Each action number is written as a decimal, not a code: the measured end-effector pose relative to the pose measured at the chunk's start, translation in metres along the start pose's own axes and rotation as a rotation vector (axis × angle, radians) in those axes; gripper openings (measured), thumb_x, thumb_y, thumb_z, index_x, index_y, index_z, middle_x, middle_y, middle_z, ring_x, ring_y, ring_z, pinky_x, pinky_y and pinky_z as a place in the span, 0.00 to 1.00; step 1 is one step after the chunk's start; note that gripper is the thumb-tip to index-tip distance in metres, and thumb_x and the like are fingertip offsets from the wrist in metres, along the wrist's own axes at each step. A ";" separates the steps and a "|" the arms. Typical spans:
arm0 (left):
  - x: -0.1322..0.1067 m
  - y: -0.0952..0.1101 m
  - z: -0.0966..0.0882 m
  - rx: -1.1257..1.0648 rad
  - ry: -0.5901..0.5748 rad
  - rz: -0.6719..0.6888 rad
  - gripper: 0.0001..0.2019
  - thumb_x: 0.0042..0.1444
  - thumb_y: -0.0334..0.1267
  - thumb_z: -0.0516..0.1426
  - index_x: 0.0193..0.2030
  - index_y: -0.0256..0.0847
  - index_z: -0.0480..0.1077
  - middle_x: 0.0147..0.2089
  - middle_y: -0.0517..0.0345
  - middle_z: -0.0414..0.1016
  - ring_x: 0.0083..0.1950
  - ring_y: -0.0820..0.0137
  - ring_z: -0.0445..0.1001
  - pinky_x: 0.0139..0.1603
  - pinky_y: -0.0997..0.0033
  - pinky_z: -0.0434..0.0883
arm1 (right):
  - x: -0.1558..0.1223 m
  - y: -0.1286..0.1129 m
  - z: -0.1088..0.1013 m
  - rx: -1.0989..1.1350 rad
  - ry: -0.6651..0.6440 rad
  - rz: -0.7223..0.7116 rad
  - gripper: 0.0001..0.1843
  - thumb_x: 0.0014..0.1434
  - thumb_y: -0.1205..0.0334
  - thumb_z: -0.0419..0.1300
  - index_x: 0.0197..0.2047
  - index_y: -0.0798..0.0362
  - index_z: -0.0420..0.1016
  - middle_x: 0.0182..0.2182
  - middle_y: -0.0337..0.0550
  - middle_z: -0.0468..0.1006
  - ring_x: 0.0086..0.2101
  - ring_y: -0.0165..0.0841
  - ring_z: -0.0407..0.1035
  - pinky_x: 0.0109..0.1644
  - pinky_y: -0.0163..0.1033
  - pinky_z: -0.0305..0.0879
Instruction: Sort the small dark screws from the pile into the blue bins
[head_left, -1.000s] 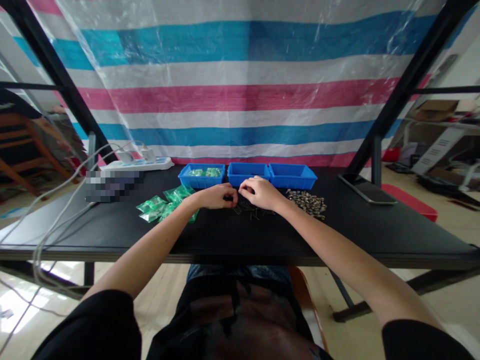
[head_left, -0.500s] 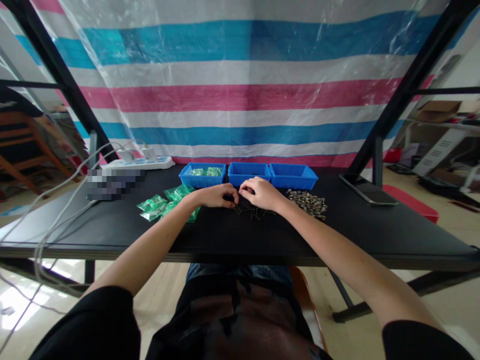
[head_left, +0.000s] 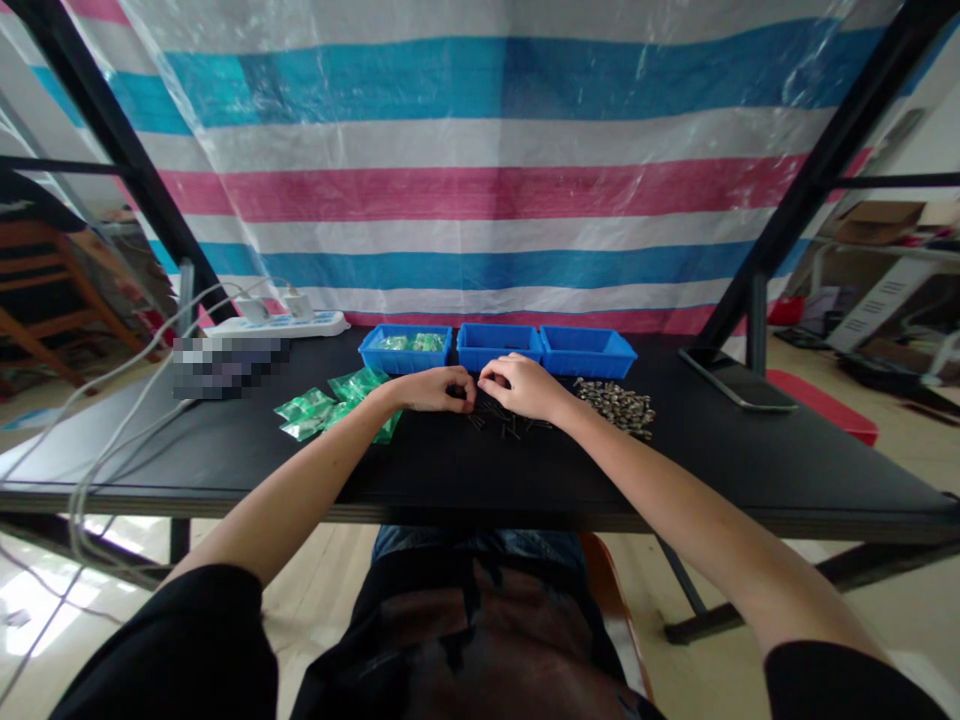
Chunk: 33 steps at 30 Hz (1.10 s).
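Side by side over the middle of the black table, my left hand [head_left: 441, 390] and my right hand [head_left: 523, 387] bend toward each other with fingertips nearly meeting. Both have thumb and fingers pinched together; anything between them is too small to make out. Just below lies a loose scatter of thin dark screws [head_left: 511, 428]. Green plastic packets [head_left: 306, 412] lie by my left wrist, partly under the forearm. Beyond my right wrist is a heap of small shiny metal pieces [head_left: 616, 406].
Behind my hands stand a blue bin with green packets [head_left: 405, 360], a middle blue bin [head_left: 498, 355] and a right blue bin [head_left: 589, 355]. A white power strip [head_left: 322, 325] with cables sits back left. At the right lies a phone [head_left: 739, 380]. Black posts flank the table.
My left fingers have shifted very slightly. My right hand, the bins and the piles look the same.
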<state>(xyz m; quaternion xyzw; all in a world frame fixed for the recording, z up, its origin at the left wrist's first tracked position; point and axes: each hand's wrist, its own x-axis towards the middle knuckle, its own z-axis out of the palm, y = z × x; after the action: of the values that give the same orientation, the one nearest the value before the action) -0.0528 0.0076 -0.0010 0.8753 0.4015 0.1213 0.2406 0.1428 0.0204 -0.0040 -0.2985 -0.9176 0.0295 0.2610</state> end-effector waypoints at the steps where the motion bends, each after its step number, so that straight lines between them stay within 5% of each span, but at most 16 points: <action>1: 0.000 0.001 0.000 -0.020 0.004 -0.025 0.09 0.49 0.39 0.55 0.33 0.36 0.70 0.35 0.60 0.65 0.35 0.74 0.65 0.40 0.75 0.63 | 0.000 0.000 0.000 0.000 0.003 -0.003 0.07 0.58 0.64 0.56 0.35 0.56 0.74 0.25 0.41 0.71 0.32 0.32 0.63 0.38 0.35 0.56; 5: 0.000 0.004 0.001 -0.064 0.014 -0.095 0.07 0.48 0.35 0.54 0.32 0.36 0.69 0.27 0.63 0.67 0.28 0.77 0.63 0.32 0.77 0.61 | 0.000 0.001 0.001 -0.001 0.013 -0.013 0.07 0.58 0.63 0.56 0.35 0.55 0.74 0.25 0.41 0.71 0.32 0.32 0.63 0.38 0.35 0.56; 15: -0.003 0.006 -0.001 0.012 -0.036 -0.117 0.11 0.47 0.40 0.56 0.36 0.37 0.68 0.27 0.64 0.65 0.27 0.76 0.63 0.28 0.78 0.60 | 0.000 0.000 0.000 0.000 0.004 -0.009 0.07 0.58 0.64 0.56 0.34 0.55 0.74 0.25 0.40 0.71 0.32 0.32 0.63 0.38 0.35 0.55; 33: 0.004 -0.002 0.010 0.035 0.135 -0.060 0.08 0.49 0.38 0.54 0.32 0.36 0.69 0.24 0.64 0.65 0.24 0.77 0.60 0.26 0.77 0.56 | 0.000 0.002 0.002 0.001 0.001 -0.010 0.07 0.58 0.64 0.56 0.35 0.55 0.74 0.25 0.40 0.71 0.31 0.31 0.62 0.38 0.35 0.55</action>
<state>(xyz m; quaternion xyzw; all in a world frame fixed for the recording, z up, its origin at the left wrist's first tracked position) -0.0475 0.0079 -0.0108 0.8567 0.4450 0.1659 0.2011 0.1423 0.0220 -0.0063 -0.2939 -0.9188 0.0284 0.2619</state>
